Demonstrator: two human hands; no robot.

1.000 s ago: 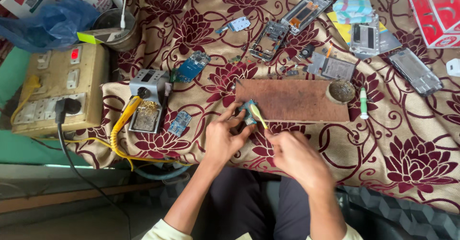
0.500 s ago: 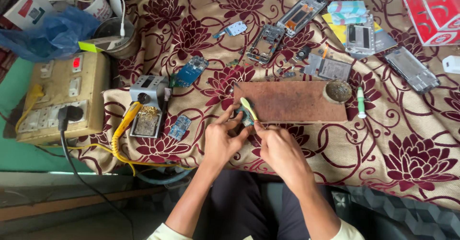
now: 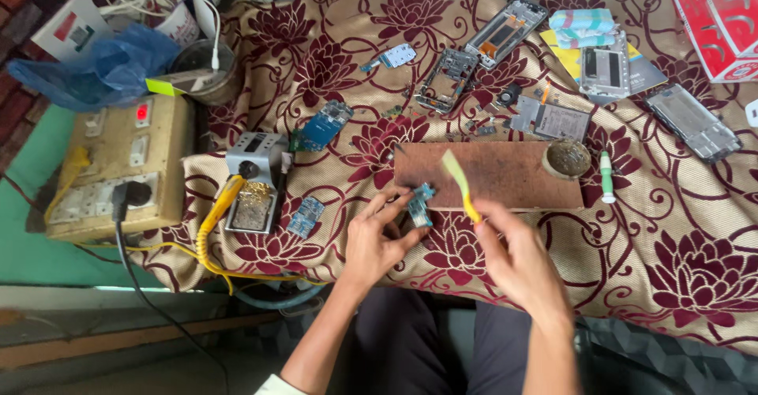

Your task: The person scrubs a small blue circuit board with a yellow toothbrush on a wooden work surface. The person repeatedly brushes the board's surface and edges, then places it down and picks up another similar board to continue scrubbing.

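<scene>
Both hands worked close together at the near edge of the maroon-and-beige flowered cloth [image 3: 647, 269] covering the bench. Her or his left hand [image 3: 377, 241] had its fingers curled, pinching a small blue circuit board [image 3: 419, 208] between thumb and fingertips, the board held just off the front edge of the flat brown wooden work block [image 3: 505, 175]. Close beside it, the right hand [image 3: 521, 265] gripped a yellow-green toothbrush-like brush [image 3: 459, 180], its pale head angled up over the block and blurred with motion.

A small round tin of dark paste [image 3: 567, 157] sat on the block's right end, and a white pen-shaped tool with green bands [image 3: 606, 178] lay just beyond it. To the left, well apart from the hands, stood a grey soldering station [image 3: 254, 180] with a yellow coiled cable [image 3: 212, 225], and another small blue board [image 3: 305, 217] lay beside it. Further back the cloth was crowded with bare phone frames [image 3: 450, 78] and metal plates [image 3: 553, 117]. Open cloth remained to the right of the hands, towards the front corner.
</scene>
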